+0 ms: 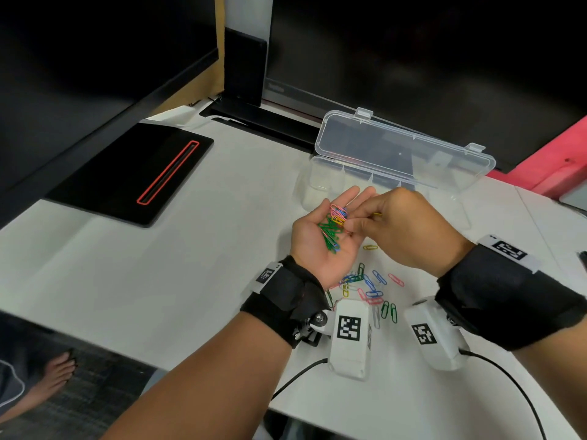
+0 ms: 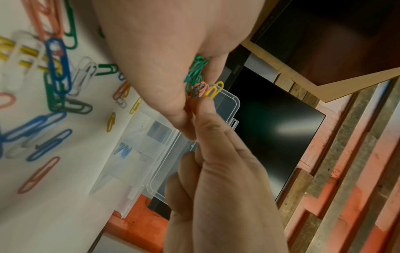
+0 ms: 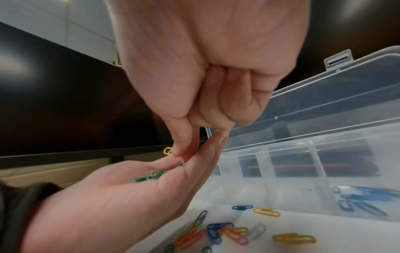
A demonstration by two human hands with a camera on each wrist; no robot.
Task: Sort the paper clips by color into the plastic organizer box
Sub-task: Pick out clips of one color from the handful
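Pinched between thumb and forefinger, a yellow clip (image 1: 377,214) sits in the right hand (image 1: 403,230), over the left hand (image 1: 324,236), which lies palm up, fingers relaxed, carrying a heap of clips (image 1: 333,227). More loose clips (image 1: 370,285) lie on the white table (image 1: 190,265), near the open organizer box (image 1: 397,160). From the left wrist, the yellow clip (image 2: 214,89) juts from the fingertips. From the right wrist, blue clips (image 3: 363,200) fill one compartment.

White table (image 1: 158,281) bearing a clear plastic organizer box (image 1: 330,182), lid open, at the far side. Nearer, loose paper clips (image 1: 370,285) scattered in mixed colours; to the left, a black pad (image 1: 104,182) lying flat.
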